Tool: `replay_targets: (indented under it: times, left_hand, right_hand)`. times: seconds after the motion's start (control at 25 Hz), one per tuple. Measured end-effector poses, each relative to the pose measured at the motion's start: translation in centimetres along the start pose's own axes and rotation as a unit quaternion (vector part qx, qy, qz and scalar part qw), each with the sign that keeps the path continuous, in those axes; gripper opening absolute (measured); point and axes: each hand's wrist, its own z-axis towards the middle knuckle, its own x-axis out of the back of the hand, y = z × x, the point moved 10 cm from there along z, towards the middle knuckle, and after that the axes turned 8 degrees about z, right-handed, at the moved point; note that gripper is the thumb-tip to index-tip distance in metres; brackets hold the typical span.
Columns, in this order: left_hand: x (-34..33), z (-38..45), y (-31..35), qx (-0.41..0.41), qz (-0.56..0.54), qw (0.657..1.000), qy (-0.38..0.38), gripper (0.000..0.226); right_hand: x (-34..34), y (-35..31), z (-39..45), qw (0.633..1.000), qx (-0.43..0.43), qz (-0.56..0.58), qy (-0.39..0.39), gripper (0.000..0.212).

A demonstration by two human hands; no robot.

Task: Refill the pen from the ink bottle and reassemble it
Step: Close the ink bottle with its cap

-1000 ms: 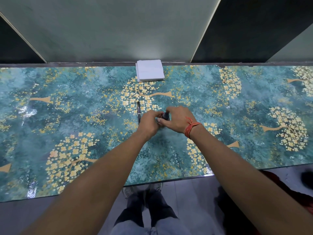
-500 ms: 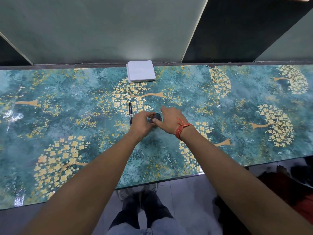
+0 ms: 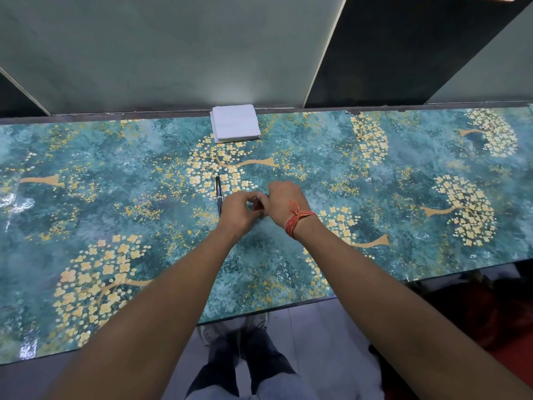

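Observation:
A black pen lies on the table just left of my hands, pointing away from me. The small dark ink bottle stands between my two hands and is almost wholly hidden by them. My left hand has its fingers curled around the bottle from the left. My right hand, with a red thread on the wrist, grips the bottle's top from the right, where a dark edge of the cap shows.
A stack of white paper napkins sits at the back edge by the wall. The table has a glossy teal cloth with yellow flowering trees. Its front edge runs just above my legs and shoes.
Both hands have stayed closed around the bottle in the same spot. My right hand has shifted further over the cap, so less of the dark cap shows. The camera has shifted slightly.

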Motion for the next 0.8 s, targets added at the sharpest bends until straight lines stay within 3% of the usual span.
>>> replay_targets:
  times: [0.16, 0.32, 0.64, 0.72, 0.8]
  left_hand:
    - [-0.2, 0.3, -0.6, 0.018, 0.027, 0.999, 0.008, 0.025]
    - [0.0, 0.4, -0.6, 0.019, 0.023, 0.999, 0.019, 0.032]
    - [0.1, 0.3, -0.3, 0.022, 0.037, 0.999, 0.014, 0.037]
    - [-0.1, 0.2, 0.5, -0.003, 0.064, 0.998, -0.004, 0.031]
    - [-0.4, 0.1, 0.5, -0.035, 0.1, 0.994, -0.039, 0.042]
  right_hand:
    - [-0.8, -1.0, -0.5, 0.998, 0.034, 0.027, -0.041, 0.013]
    - [-0.3, -0.6, -0.3, 0.999, -0.004, 0.021, -0.031, 0.02]
    - [-0.8, -0.6, -0.5, 0.998, 0.008, 0.05, -0.038, 0.014]
    - [-1.1, 0.1, -0.4, 0.997, -0.001, 0.068, -0.025, 0.012]
    - [-1.8, 1.4, -0.5, 0.996, -0.021, 0.092, -0.005, 0.02]
